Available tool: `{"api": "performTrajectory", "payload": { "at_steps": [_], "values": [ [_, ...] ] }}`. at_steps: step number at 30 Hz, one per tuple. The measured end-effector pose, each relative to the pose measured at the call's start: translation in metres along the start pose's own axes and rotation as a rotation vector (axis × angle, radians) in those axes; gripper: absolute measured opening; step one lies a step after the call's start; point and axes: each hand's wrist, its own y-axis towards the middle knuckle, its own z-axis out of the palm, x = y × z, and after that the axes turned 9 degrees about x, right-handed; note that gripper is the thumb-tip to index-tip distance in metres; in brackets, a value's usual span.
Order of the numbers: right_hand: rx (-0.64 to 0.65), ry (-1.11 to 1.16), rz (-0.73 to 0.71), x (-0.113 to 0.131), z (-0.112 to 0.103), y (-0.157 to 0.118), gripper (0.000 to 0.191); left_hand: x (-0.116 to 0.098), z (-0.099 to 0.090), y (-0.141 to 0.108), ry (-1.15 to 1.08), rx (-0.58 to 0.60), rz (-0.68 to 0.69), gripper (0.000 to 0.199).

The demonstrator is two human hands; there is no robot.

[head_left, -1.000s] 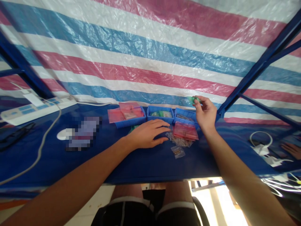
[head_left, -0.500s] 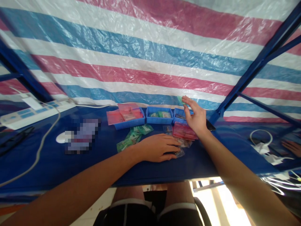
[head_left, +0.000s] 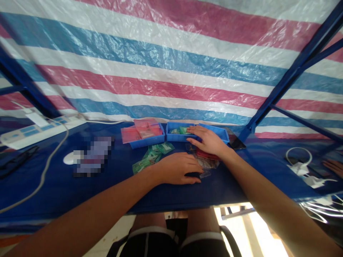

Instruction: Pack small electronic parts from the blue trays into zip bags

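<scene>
My left hand (head_left: 180, 168) lies palm down on the table with its fingers stretched out, its fingertips by clear plastic bags (head_left: 207, 163). My right hand (head_left: 207, 140) reaches to the middle blue bin (head_left: 180, 138), fingers extended and thumb apart. Its fingertips are at a green bag (head_left: 183, 130) inside that bin. Red bags (head_left: 206, 154) lie partly hidden beneath the right hand. More green bags (head_left: 154, 154) are spread left of my left hand. Pink bags (head_left: 146, 129) fill the left blue bin (head_left: 147, 142). The right blue bin (head_left: 222, 132) is partly covered by my right hand.
A dark phone-like slab (head_left: 237, 142) lies right of the bins. On the left are a white power strip (head_left: 50, 130), a cable (head_left: 50, 157) and a white round object (head_left: 70, 157) beside a pixelated patch. White plugs (head_left: 301, 168) and cable lie at right. A striped tarp hangs behind.
My right hand has come down and left from above the right bin to the middle bin. The green bag at its fingertips is now at that bin. My left hand has barely moved.
</scene>
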Motion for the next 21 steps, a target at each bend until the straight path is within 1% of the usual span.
{"api": "performTrajectory", "payload": {
  "at_steps": [1, 5, 8, 10, 13, 15, 17, 19, 21],
  "values": [
    [-0.001, -0.004, 0.001, 0.001, 0.0, 0.0, 0.048, 0.0, 0.0, 0.0, -0.004, -0.002, 0.007, 0.033],
    [-0.047, 0.01, 0.022, 0.005, -0.001, 0.002, 0.047, -0.002, 0.002, 0.001, 0.048, -0.004, 0.016, 0.022],
    [-0.102, 0.045, 0.037, 0.007, -0.002, 0.002, 0.044, -0.004, 0.003, 0.001, 0.088, -0.023, -0.003, 0.021],
    [-0.154, 0.077, 0.044, 0.011, -0.003, 0.002, 0.041, -0.005, 0.002, 0.001, 0.109, -0.091, -0.029, 0.021],
    [-0.247, 0.168, 0.077, 0.019, -0.007, 0.0, 0.035, -0.005, -0.003, -0.002, 0.124, -0.262, -0.131, 0.023],
    [-0.301, 0.306, 0.122, 0.026, -0.009, -0.003, 0.034, -0.003, -0.008, -0.005, 0.114, -0.391, -0.23, 0.032],
    [-0.314, 0.539, 0.159, 0.036, -0.01, -0.005, 0.039, 0.002, -0.013, -0.01, 0.09, -0.5, -0.331, 0.046],
    [-0.263, 0.786, 0.167, 0.047, -0.01, -0.007, 0.044, 0.008, -0.017, -0.014, 0.053, -0.572, -0.417, 0.054],
    [-0.212, 0.938, 0.176, 0.057, -0.006, -0.007, 0.043, 0.013, -0.019, -0.018, 0.01, -0.6, -0.478, 0.059]
  ]
}}
